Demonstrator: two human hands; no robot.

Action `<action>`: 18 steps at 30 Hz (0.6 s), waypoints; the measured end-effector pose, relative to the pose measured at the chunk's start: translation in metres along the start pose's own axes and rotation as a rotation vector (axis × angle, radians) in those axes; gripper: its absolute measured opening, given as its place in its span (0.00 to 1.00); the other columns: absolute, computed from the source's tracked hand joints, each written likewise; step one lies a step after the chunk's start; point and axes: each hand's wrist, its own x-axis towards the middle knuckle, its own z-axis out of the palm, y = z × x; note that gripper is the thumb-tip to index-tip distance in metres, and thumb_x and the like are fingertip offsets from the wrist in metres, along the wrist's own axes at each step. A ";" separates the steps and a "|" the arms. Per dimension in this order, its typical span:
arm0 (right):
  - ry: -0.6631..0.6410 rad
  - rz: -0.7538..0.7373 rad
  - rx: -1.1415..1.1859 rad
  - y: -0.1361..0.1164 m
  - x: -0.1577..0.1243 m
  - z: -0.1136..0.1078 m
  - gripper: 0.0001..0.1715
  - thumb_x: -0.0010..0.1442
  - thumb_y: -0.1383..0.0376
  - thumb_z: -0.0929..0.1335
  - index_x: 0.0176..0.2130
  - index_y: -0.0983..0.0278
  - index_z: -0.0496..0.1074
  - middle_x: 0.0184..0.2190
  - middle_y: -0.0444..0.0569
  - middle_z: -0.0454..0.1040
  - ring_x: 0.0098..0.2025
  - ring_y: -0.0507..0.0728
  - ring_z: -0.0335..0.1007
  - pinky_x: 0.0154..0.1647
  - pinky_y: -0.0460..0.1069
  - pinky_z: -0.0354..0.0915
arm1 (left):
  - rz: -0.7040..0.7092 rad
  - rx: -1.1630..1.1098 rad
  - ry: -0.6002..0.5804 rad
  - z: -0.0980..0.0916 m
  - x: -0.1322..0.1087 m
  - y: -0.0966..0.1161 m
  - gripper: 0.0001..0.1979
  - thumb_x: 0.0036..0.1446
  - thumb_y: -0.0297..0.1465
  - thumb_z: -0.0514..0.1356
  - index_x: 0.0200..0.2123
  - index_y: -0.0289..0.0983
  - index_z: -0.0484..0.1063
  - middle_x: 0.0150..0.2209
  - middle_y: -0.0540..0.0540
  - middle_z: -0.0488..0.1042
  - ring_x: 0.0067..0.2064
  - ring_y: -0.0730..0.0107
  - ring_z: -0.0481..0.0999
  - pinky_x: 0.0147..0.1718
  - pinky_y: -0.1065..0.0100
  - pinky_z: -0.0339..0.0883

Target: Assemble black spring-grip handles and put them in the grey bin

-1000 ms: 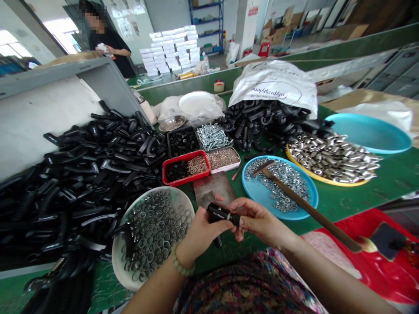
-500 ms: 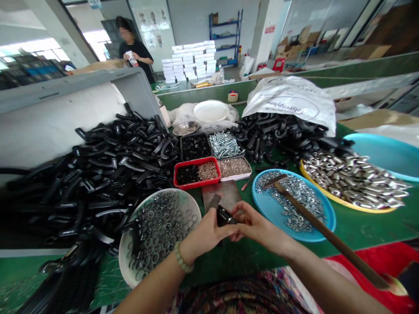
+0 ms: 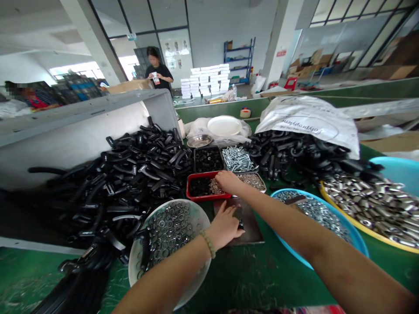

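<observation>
My left hand (image 3: 225,224) rests over the flat metal plate (image 3: 253,226), fingers partly spread, with a small black part (image 3: 241,223) held between forefinger and thumb; much of the part is hidden. My right hand (image 3: 229,181) reaches into the right end of the red tray (image 3: 193,197), its fingers drawn together at the small copper-coloured pins (image 3: 215,187). What those fingertips hold, if anything, is hidden. Black pieces (image 3: 199,186) fill the tray's left end. A hammer (image 3: 296,199) lies across the blue basin of small metal nuts (image 3: 322,213), its handle mostly behind my right arm.
A white basin (image 3: 134,257) of metal rings stands left. Behind it, black handles (image 3: 131,174) spill from a grey crate (image 3: 160,104). Screws (image 3: 237,158) fill a box behind the red tray. Metal sleeves (image 3: 376,205) heap up at right. Another person (image 3: 159,72) stands beyond the bench.
My right hand has left the black part and moved forward to the red tray. My left hand has lowered the part to the plate. The view has tilted up.
</observation>
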 end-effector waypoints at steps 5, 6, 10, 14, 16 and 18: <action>0.058 0.052 0.104 0.008 -0.012 -0.006 0.12 0.62 0.69 0.60 0.42 0.70 0.70 0.40 0.58 0.74 0.43 0.59 0.68 0.45 0.51 0.59 | -0.124 0.192 -0.022 -0.007 -0.016 0.009 0.24 0.52 0.27 0.60 0.54 0.44 0.65 0.56 0.41 0.66 0.58 0.50 0.60 0.60 0.42 0.31; 0.068 0.069 0.136 0.009 -0.017 -0.007 0.12 0.62 0.69 0.60 0.41 0.69 0.70 0.39 0.56 0.75 0.41 0.57 0.68 0.43 0.50 0.59 | -0.178 0.226 -0.028 -0.007 -0.016 0.012 0.24 0.53 0.28 0.59 0.54 0.45 0.65 0.56 0.42 0.66 0.58 0.51 0.59 0.60 0.41 0.30; 0.082 0.120 0.265 0.014 -0.052 -0.011 0.10 0.59 0.71 0.61 0.39 0.66 0.70 0.35 0.48 0.75 0.35 0.52 0.69 0.37 0.45 0.61 | -0.312 0.307 -0.051 -0.004 -0.011 0.017 0.27 0.52 0.31 0.58 0.57 0.43 0.60 0.53 0.44 0.67 0.55 0.53 0.59 0.59 0.43 0.38; 0.035 0.135 0.348 0.018 -0.101 -0.005 0.09 0.56 0.72 0.63 0.35 0.65 0.72 0.32 0.46 0.76 0.35 0.52 0.71 0.36 0.45 0.64 | -0.380 0.328 -0.071 -0.002 -0.006 0.017 0.29 0.48 0.33 0.59 0.55 0.38 0.60 0.48 0.42 0.69 0.51 0.52 0.61 0.52 0.51 0.52; 0.006 0.141 0.359 0.018 -0.118 0.001 0.09 0.55 0.73 0.64 0.34 0.65 0.73 0.31 0.46 0.77 0.34 0.52 0.72 0.36 0.45 0.65 | -0.385 0.346 -0.065 -0.001 -0.006 0.017 0.27 0.47 0.33 0.59 0.53 0.39 0.62 0.48 0.42 0.69 0.50 0.52 0.61 0.51 0.52 0.52; -0.012 0.142 0.348 0.017 -0.125 0.007 0.10 0.55 0.73 0.64 0.34 0.65 0.74 0.30 0.46 0.77 0.33 0.53 0.71 0.35 0.46 0.65 | -0.384 0.365 -0.059 0.000 -0.005 0.018 0.24 0.47 0.33 0.58 0.50 0.39 0.64 0.49 0.42 0.69 0.50 0.53 0.61 0.50 0.52 0.52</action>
